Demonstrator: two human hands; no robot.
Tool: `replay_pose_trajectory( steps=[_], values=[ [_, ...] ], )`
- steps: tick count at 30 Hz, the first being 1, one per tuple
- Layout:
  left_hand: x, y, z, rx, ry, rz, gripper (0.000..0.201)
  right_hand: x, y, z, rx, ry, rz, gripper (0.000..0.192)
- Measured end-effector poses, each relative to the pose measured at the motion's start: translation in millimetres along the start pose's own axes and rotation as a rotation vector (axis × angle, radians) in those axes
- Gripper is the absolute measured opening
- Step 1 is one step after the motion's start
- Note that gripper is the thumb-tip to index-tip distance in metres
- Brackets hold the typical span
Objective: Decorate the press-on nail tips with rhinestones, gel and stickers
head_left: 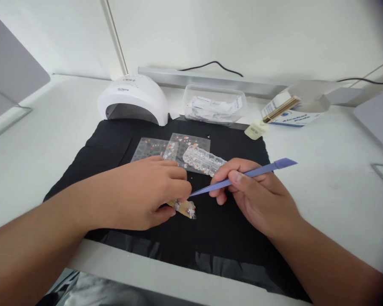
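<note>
Nearest the camera: two bare forearms coming in from the bottom corners over the white table edge (166, 276).

Left hand (143, 193), palm down, fingers curled, thumb and fingertips pinched shut on a small clear plastic piece with tiny gems on it (187, 208). Piece sits on or just above the black cloth mat (223, 238), partly hidden under the fingers; contact with the mat can't be told.

Right hand (258, 193) closed around a long flat lavender plastic stick (242, 175), held like a pen between thumb and forefinger. Wide end points up-right past the knuckles; thin tip points left and ends right at the left fingertips, just above the gem piece.

Behind the hands, on the mat: clear nail-sticker sheets with red and white dots (166, 148) and a clear plastic strip of compartments holding small gems (202, 159), overlapping.

Back edge of mat: white domed nail lamp (134, 97), clear plastic tub of white sachets (214, 104). Right of that, off the mat: open white-and-blue cardboard box (290, 111), small cream tag (255, 129) just beside it.
</note>
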State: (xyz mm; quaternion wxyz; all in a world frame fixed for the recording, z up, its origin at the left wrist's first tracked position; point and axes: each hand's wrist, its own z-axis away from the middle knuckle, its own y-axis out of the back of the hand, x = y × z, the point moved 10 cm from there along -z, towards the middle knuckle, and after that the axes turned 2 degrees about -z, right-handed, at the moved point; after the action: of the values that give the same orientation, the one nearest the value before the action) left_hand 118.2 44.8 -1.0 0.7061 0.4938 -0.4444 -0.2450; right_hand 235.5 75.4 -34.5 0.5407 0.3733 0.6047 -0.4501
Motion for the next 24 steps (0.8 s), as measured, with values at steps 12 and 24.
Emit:
replay_pose_trajectory(
  steps=[12, 24],
  values=[
    [1.2, 1.2, 0.0, 0.018, -0.001, 0.029, 0.008, 0.9, -0.8, 0.0, -0.012, 0.005, -0.011, 0.020],
    [-1.2, 3.4, 0.6, 0.029, 0.026, 0.029, 0.007, -0.1, -1.0, -0.2, -0.014, 0.004, 0.011, 0.020]
  ],
)
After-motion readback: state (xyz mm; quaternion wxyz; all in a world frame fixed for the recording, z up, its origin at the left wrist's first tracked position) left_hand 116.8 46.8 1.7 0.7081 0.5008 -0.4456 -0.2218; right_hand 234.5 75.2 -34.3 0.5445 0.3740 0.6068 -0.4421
